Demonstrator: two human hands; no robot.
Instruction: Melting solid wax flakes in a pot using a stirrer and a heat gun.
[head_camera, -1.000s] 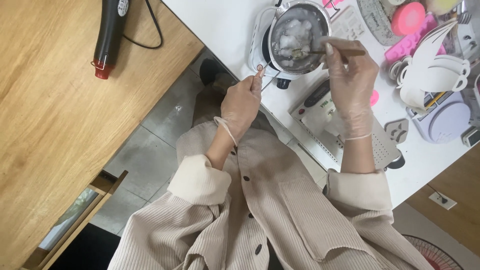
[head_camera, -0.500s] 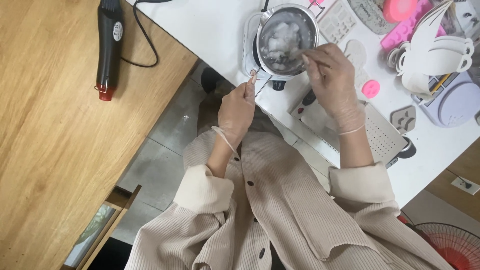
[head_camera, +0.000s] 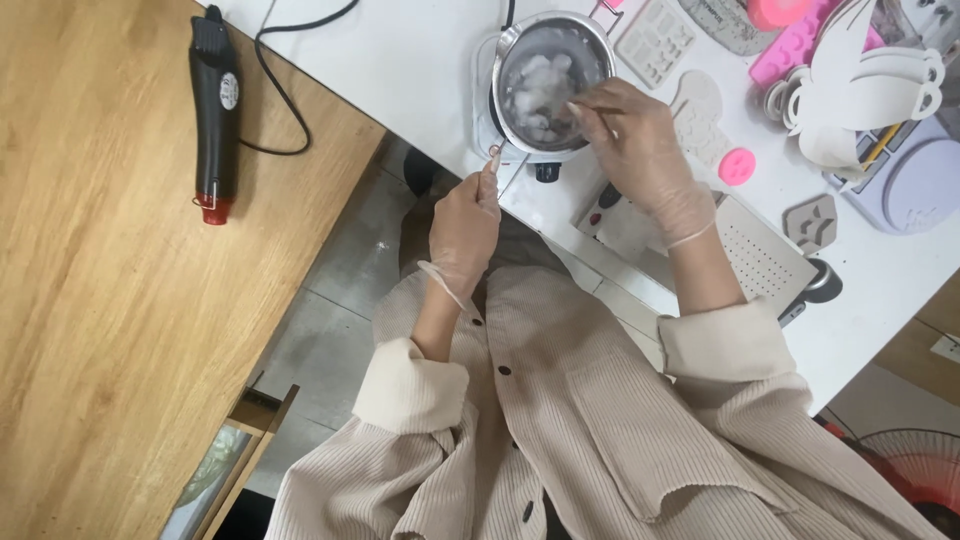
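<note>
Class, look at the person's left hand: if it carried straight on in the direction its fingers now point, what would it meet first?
The left hand points up toward the metal pot and already pinches its thin wire handle. Going on along it, the hand would probably meet the pot's rim first, though depth is unclear.

I see a grey tiled floor (head_camera: 320, 300) between the wooden table (head_camera: 90, 300) and the white table (head_camera: 420, 50); daylight is soft.
</note>
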